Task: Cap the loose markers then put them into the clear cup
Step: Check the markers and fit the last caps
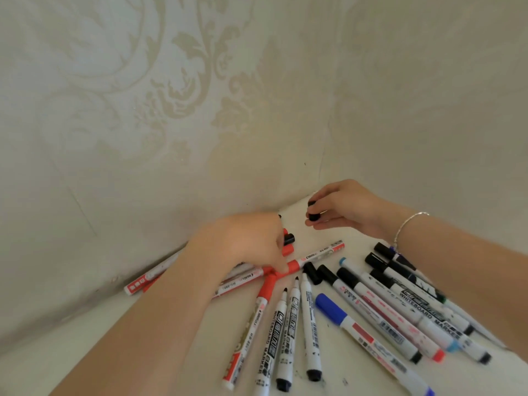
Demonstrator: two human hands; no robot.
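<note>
Many whiteboard markers lie fanned out on the white table (85, 338). Three uncapped black markers (294, 310) point their tips toward my left hand. A loose black cap (313, 273) lies just beyond them. My right hand (345, 208) hovers near the corner and pinches a black cap (313, 215) between thumb and fingers. My left hand (243, 244) reaches over the red markers (297, 262), its thumb tip touching a red cap where two red markers cross. Small loose caps, black (289, 238) and red (288, 249), lie by its fingertips. No clear cup is in view.
Capped markers with black caps (380, 284) and one with a blue cap (331, 308) lie in a row on the right. Patterned walls (171, 110) meet in a corner just behind the hands. A bracelet (408, 224) circles my right wrist.
</note>
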